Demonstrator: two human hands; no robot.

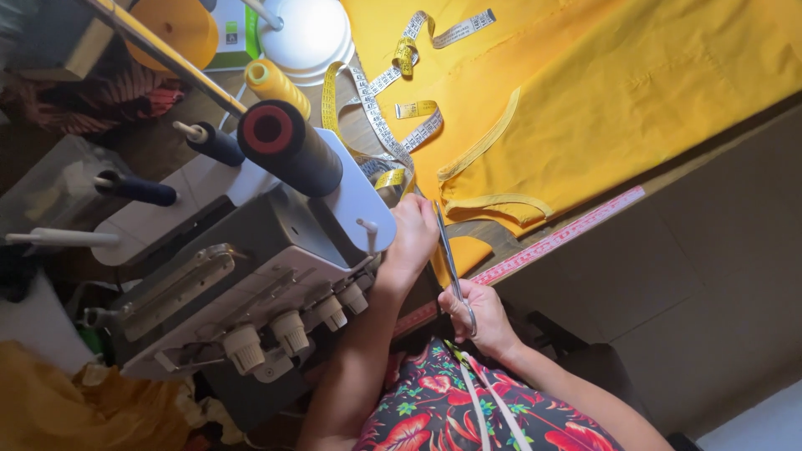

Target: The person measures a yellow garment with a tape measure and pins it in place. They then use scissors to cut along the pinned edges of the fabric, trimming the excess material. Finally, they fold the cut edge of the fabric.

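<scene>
Two hands at yellow cloth near sewing machine: right hand closed around scissors, left hand curled, pressing cloth edge; tape measure farther off.

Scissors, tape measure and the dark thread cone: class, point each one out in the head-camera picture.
scissors (449, 259), head view, on the long metal blades between the two hands.
tape measure (380, 121), head view, on a white stretch lying across the table.
dark thread cone (292, 149), head view, on its wound side.
</scene>
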